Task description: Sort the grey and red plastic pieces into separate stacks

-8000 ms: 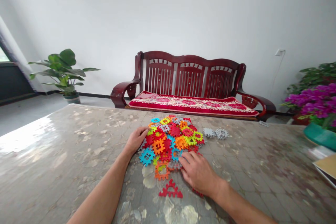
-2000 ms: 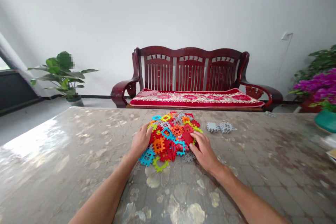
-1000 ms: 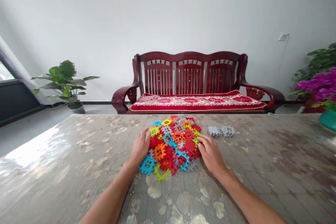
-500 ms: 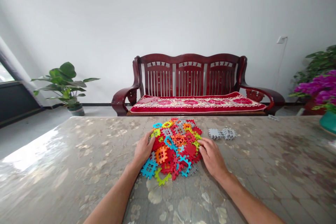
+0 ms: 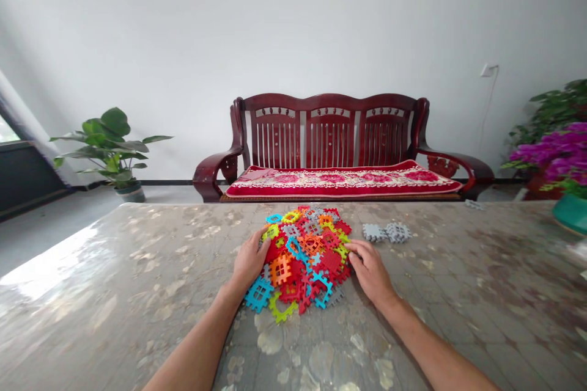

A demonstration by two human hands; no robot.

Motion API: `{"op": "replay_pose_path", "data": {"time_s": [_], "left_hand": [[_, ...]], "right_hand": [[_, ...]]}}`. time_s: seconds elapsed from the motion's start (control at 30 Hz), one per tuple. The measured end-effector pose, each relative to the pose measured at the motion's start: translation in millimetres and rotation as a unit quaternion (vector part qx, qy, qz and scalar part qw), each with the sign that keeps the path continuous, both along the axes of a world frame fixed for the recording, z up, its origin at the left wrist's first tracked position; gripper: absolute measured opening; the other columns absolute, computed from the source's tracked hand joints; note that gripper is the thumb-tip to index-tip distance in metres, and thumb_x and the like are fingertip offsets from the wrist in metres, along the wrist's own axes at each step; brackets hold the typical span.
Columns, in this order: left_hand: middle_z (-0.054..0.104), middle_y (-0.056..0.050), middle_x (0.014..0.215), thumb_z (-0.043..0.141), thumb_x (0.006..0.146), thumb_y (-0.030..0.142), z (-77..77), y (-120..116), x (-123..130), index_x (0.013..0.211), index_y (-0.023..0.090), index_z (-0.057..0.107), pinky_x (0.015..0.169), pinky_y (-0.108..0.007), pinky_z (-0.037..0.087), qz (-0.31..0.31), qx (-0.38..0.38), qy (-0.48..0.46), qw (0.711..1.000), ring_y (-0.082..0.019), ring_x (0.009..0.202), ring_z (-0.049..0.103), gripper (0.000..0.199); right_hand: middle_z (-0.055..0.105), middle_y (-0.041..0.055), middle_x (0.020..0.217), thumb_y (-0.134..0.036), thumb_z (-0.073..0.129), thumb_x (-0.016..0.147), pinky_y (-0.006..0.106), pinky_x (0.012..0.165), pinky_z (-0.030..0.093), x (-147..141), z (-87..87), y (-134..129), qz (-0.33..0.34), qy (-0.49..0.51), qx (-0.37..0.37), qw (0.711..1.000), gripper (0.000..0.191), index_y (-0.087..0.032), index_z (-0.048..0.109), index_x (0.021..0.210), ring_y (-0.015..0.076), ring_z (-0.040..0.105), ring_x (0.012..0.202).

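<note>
A heap of interlocking plastic tiles in red, orange, blue, lime and grey lies on the table between my hands. My left hand (image 5: 250,259) rests against the heap's left side, fingers stretched out and grasping nothing. On the opposite side, my right hand (image 5: 369,266) touches the edge near some lime tiles, its fingers extended. An orange window tile (image 5: 280,270) and a blue window tile (image 5: 259,294) lie close to my left hand. At the front edge is a lime tile (image 5: 282,308) with a large opening. A dark red tile (image 5: 331,261) lies nearer my right hand.
Grey tiles (image 5: 397,233) sit in a small group right of the heap. The table (image 5: 160,317) has a glossy flowered cover. Beyond it stands a wooden bench (image 5: 330,134) with a red patterned mat. A teal flowerpot (image 5: 571,212) stands at the right.
Both hands keep their places at the sides of the heap. The whole view has shifted very slightly; no tile has visibly moved.
</note>
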State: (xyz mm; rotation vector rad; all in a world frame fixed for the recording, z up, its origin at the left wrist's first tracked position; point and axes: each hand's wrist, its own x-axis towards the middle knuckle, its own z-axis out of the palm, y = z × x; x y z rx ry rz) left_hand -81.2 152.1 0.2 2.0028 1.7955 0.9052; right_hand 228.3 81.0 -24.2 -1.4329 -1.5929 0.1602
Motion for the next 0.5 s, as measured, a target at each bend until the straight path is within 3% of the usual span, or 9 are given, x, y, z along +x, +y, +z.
{"op": "replay_pose_path", "data": {"time_s": [0.5], "left_hand": [[0.062,-0.012,0.133,0.038,0.095,0.039,-2.9,2.7,-2.4,0.131,0.016,0.054,0.105,-0.040,0.041,-0.015,0.001,0.004,1.000,-0.026,0.123,0.057,0.046]], "right_hand": [[0.066,0.0072,0.113,-0.022,0.048,0.084,0.044,0.103,0.042,0.7,0.2,1.4,0.008,0.035,-0.014,0.999,0.025,-0.023,0.069,0.099,0.0222,0.058,0.110]]}}
